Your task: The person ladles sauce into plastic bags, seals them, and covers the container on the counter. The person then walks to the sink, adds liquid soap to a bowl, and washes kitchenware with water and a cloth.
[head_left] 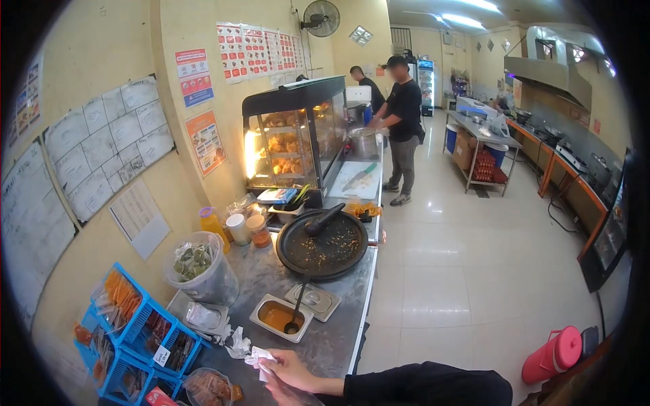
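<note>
My right hand (291, 371) reaches in from the lower right in a black sleeve, its fingers closed on a crumpled white tissue (257, 358). Just below it, at the bottom edge, is part of my left hand (283, 394); its fingers are mostly hidden. More crumpled tissue (237, 344) lies on the dark counter (257, 277) beside them. Above the hands, a metal container (279, 317) holds orange-brown liquid and a black ladle (292, 326). Its metal lid (315, 302) rests alongside. Farther back, a large black stone mortar (332, 254) holds crumbs and a pestle (326, 220).
Blue baskets (128, 345) of packets and a clear bucket (223, 277) of leaves stand left. Behind the mortar are jars (258, 231), a lit food cabinet (291, 135) and a knife (359, 174) on a white board. Two people (406, 101) stand farther back. A pink jug (552, 355) is lower right.
</note>
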`<state>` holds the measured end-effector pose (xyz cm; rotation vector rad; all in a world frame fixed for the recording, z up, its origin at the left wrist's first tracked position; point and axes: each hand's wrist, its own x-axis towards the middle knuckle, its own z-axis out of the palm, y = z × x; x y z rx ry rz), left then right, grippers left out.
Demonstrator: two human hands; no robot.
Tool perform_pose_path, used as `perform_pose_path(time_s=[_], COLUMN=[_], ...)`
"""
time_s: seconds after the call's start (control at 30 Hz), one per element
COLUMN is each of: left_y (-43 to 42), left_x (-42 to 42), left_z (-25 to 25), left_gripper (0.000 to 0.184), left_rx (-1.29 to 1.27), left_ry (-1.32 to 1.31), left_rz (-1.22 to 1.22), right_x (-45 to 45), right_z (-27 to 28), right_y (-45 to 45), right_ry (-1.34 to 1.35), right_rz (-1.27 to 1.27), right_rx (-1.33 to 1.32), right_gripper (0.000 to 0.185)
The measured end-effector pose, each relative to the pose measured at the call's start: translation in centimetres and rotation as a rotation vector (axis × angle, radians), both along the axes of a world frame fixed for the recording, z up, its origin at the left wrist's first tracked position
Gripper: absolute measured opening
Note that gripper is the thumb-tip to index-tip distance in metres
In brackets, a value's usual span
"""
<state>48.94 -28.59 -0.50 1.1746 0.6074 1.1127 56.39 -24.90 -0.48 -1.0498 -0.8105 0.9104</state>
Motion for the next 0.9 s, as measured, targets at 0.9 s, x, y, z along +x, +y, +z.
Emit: perform_pose_path(time_s=[0.9], left_y=[3.5], left_x=[-4.9], left_z=[4.1], left_gripper=[0.051], left_rx=[0.675], left_ry=[0.44], left_rz=[0.817], right_x=[7.3], right_z=[13.3], right_y=[4.4], right_ry=[-0.613], right_rz=[-0.323], right_rx=[0.514], right_gripper=[0.045])
